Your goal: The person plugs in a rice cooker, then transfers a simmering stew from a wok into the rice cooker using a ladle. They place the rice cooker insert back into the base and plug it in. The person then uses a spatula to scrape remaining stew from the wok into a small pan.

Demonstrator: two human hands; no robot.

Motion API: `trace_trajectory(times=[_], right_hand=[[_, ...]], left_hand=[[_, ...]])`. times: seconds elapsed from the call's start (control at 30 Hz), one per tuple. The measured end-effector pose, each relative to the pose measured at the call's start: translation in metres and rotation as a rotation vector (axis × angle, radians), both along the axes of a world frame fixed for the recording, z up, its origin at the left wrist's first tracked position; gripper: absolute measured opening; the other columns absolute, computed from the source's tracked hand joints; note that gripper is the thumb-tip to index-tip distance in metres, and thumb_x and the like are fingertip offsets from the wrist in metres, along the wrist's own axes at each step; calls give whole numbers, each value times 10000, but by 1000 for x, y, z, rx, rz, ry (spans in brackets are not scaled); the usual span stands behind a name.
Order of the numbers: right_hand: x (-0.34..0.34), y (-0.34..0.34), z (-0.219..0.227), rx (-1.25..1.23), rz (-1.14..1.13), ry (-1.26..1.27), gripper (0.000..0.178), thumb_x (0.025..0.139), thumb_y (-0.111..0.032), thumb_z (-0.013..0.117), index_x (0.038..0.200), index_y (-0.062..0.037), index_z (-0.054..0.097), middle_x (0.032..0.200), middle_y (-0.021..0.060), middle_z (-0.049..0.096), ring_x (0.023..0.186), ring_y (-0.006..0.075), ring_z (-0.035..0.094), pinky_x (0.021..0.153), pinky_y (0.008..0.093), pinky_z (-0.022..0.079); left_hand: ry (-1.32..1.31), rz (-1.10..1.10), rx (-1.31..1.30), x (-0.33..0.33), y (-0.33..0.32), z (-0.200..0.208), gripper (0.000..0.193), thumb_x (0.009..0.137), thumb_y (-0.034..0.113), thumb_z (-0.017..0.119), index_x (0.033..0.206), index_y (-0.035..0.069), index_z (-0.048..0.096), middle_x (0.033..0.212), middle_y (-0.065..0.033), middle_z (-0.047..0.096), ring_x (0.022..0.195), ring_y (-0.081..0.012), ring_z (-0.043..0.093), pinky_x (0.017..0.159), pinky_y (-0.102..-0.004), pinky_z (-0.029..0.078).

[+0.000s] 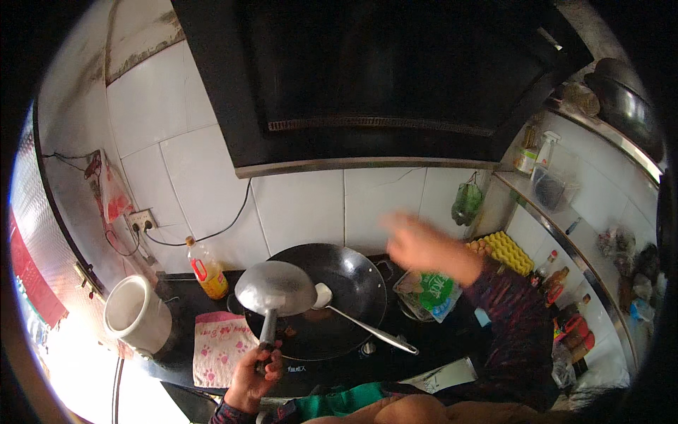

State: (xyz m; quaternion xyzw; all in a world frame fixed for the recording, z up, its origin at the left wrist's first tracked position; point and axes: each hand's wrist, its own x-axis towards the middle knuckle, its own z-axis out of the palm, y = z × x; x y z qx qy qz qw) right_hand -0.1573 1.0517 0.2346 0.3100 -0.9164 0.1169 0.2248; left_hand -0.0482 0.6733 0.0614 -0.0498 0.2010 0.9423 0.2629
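Observation:
My left hand is wrapped round the dark handle of a large round metal scoop, held over the left part of a black wok. A long-handled metal ladle lies in the wok, its pale head inside and its handle reaching across the front right rim. Beyond the wok's right side, my right hand is raised in front of the tiled wall, above a green and clear plastic packet. Motion smears its fingers, so I cannot make out whether it holds anything.
A white bucket, an oil bottle and a pink patterned cloth are to the left. A yellow egg tray and several sauce bottles stand at the right. Overhead hangs a black range hood; a shelf lines the right wall.

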Motion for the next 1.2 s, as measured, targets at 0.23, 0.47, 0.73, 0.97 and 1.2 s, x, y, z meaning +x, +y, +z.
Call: trace_trajectory(times=[0.23,0.47,0.73,0.97,1.2], right_hand=[[-8,36,230,31,-240,1231,178,784,10,535,948,-28,592,1107,145,561,1211,346,480,996,427,406],[-7,34,272,-37,-328,1262,148,704,46,573,830,-25,539,1076,175,507,1239,391,420,988,460,385],[-22,40,292,-28,-368,1254,162,709,35,569,863,-8,548,1118,201,512,1247,388,413,1005,458,381],[-33,44,297,-16,-375,1253,191,711,3,577,900,9,554,1180,245,497,1230,400,425,1015,454,375],[-29,48,298,-45,-353,1203,220,716,-7,580,932,14,544,1317,287,431,1218,410,430,1006,452,384]], left_hand=[[45,33,-143,24,-4,0,429,777,98,554,1184,-27,499,796,-37,475,605,-103,415,488,-215,353],[6,27,-171,36,5,7,402,774,94,551,1160,-7,507,806,-35,486,591,-105,416,480,-220,351],[47,21,-118,41,12,5,413,781,88,548,1179,-14,498,813,-53,492,586,-118,421,484,-236,359],[61,27,-79,44,17,3,421,775,88,548,1179,-14,495,818,-58,493,586,-118,421,488,-240,367],[15,44,-100,46,21,3,422,765,91,550,1173,-2,493,823,-49,501,579,-118,415,480,-240,371]])
